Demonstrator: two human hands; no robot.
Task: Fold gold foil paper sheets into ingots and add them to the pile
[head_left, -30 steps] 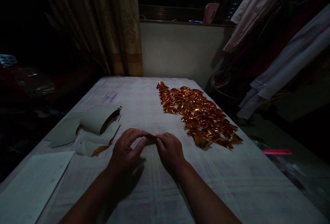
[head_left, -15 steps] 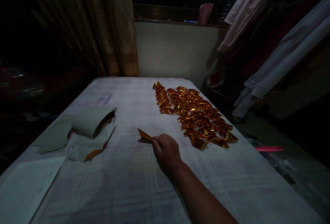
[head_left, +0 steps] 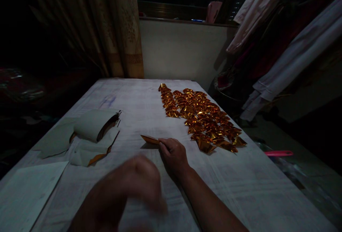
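My right hand (head_left: 174, 155) rests low over the cloth-covered table and pinches the right end of a folded piece of gold foil paper (head_left: 149, 140), whose pointed end sticks out to the left. In the near foreground my left hand (head_left: 135, 182) is raised, its fingers bent and smeared by motion, so what it holds, if anything, does not show. Beyond my right hand lies a group of shiny folded gold paper pieces (head_left: 196, 109) set in rows. Sheets of gold-backed paper (head_left: 92, 127), pale side up and partly curled, lie to the left.
A flat pale sheet (head_left: 29, 192) lies at the near left on the table (head_left: 149, 98). A curtain (head_left: 114, 29) hangs behind, beside a ledge with a pink cup (head_left: 213, 11). Clothes (head_left: 296, 50) hang at right, above a pink-handled object (head_left: 279, 153) beyond the table edge.
My left hand has come into view from the bottom left. The folded gold paper in my right hand has tipped lower and shifted slightly left.
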